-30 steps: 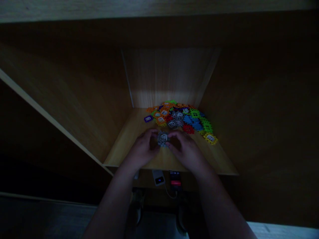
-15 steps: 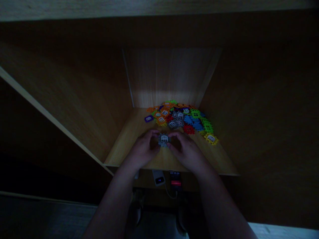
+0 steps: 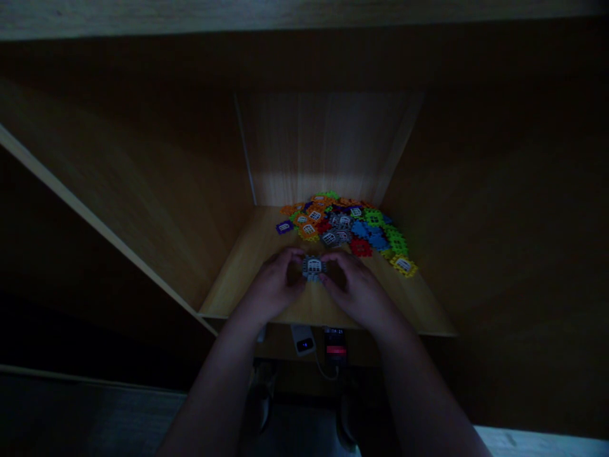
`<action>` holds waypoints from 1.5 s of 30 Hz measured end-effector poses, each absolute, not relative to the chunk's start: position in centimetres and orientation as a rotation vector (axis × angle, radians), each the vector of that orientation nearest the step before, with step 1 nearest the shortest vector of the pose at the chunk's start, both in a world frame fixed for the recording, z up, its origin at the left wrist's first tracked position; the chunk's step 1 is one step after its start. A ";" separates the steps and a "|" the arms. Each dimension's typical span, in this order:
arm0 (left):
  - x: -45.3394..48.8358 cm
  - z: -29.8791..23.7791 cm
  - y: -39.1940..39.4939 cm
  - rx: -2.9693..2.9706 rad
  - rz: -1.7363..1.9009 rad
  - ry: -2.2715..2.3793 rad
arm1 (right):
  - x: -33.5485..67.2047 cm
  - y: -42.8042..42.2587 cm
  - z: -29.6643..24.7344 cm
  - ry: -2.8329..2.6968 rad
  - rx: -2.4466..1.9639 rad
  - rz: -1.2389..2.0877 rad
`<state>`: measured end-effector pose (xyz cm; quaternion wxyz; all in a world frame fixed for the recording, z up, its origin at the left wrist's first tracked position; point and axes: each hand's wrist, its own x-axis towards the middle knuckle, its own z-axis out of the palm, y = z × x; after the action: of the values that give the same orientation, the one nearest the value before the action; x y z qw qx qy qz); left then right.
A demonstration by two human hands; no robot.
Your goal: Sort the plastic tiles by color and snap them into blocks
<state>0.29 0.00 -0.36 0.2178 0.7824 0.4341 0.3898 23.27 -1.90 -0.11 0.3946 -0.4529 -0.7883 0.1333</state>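
Note:
Between my two hands is a grey building block assembly (image 3: 313, 266) with a white window grid on its top face. My left hand (image 3: 277, 277) grips its left side with thumb and fingers, and my right hand (image 3: 351, 277) grips the right side the same way. Just beyond my fingers lies a pile of colourful notched building blocks, among them grey window blocks (image 3: 329, 238), a red block (image 3: 361, 247), blue blocks (image 3: 378, 240) and orange window blocks (image 3: 309, 229). The underside of the held piece is hidden.
The pile rests on a wooden shelf (image 3: 233, 289) enclosed by side panels and a back panel (image 3: 328, 146). A yellow window block (image 3: 403, 265) lies at the pile's right, a purple one (image 3: 284, 226) at its left. Below the front edge are a white device (image 3: 301, 336) and a cabled phone (image 3: 335, 350).
Almost nothing differs. The grey assembly appears very slightly tilted between my fingers, while both hands and the pile stay in place.

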 end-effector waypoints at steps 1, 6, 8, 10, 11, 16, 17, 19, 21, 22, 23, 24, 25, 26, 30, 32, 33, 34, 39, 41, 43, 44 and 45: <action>0.3 -0.4 0.0 2.170 1.080 1.201 | 23.3 -1.9 -0.1 -2.001 -1.150 0.345; 0.3 -0.3 0.0 2.165 1.091 1.188 | 23.3 -2.1 0.4 -1.980 -1.152 0.333; 0.4 -0.2 0.0 2.165 1.090 1.189 | 23.5 -2.0 0.4 -1.950 -1.183 0.269; 0.3 -0.1 -0.1 2.169 1.083 1.206 | 23.7 -1.6 0.1 -1.916 -1.253 0.166; 0.3 -0.1 -0.1 2.170 1.079 1.216 | 23.8 -1.3 -0.1 -1.902 -1.294 0.112; 0.4 0.0 -0.1 2.158 1.059 1.226 | 24.0 -0.3 -1.7 -1.909 -1.400 -0.040; 0.4 0.0 -0.1 2.155 1.065 1.223 | 24.0 -0.2 -2.0 -1.917 -1.407 -0.049; 0.4 0.0 -0.1 2.153 1.076 1.216 | 23.9 -0.2 -2.4 -1.945 -1.420 -0.047; 0.4 0.0 -0.2 2.156 1.083 1.211 | 23.8 -0.3 -2.7 -1.988 -1.426 -0.024; 0.4 0.0 -0.2 2.156 1.081 1.208 | 23.7 -0.3 -2.8 -2.013 -1.424 -0.008; 0.4 0.0 -0.2 2.154 1.079 1.205 | 23.7 -0.3 -3.0 -2.033 -1.422 0.008; 0.4 0.0 -0.2 2.151 1.076 1.201 | 23.7 -0.3 -3.1 -2.047 -1.423 0.023; 0.4 0.0 -0.2 2.148 1.073 1.198 | 23.7 -0.2 -3.2 -2.052 -1.427 0.036; 0.3 -0.1 -0.2 2.145 1.069 1.196 | 23.8 -0.2 -3.3 -2.053 -1.433 0.047; 0.3 -0.2 -0.1 2.144 1.060 1.197 | 23.7 0.0 -3.4 -2.054 -1.488 0.052; 0.3 -0.3 -0.1 2.152 1.069 1.188 | 23.6 -0.1 -3.0 -2.072 -1.561 0.049; 0.3 -0.3 0.0 2.155 1.075 1.183 | 23.4 -0.2 -2.8 -2.080 -1.600 0.047; 0.3 -0.3 0.0 2.157 1.080 1.182 | 23.3 -0.3 -2.6 -2.084 -1.634 0.042; 0.3 -0.4 0.0 2.153 1.091 1.190 | 22.7 -0.6 -1.7 -1.997 -1.740 -0.077; 0.3 -0.3 -0.1 2.155 1.091 1.192 | 22.7 -0.7 -1.6 -1.947 -1.777 -0.139; 0.3 -0.3 -0.1 2.156 1.086 1.200 | 22.7 -0.7 -1.5 -1.899 -1.809 -0.181; 0.3 -0.3 -0.1 2.157 1.082 1.200 | 22.7 -0.8 -1.4 -1.875 -1.823 -0.192; 0.3 -0.3 -0.1 2.158 1.082 1.197 | 22.8 -0.8 -1.4 -1.850 -1.833 -0.198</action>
<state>0.25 -0.11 -0.29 0.2219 0.7809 0.4331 0.3916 22.79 -0.82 -1.37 0.2617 -0.6774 -0.6835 -0.0732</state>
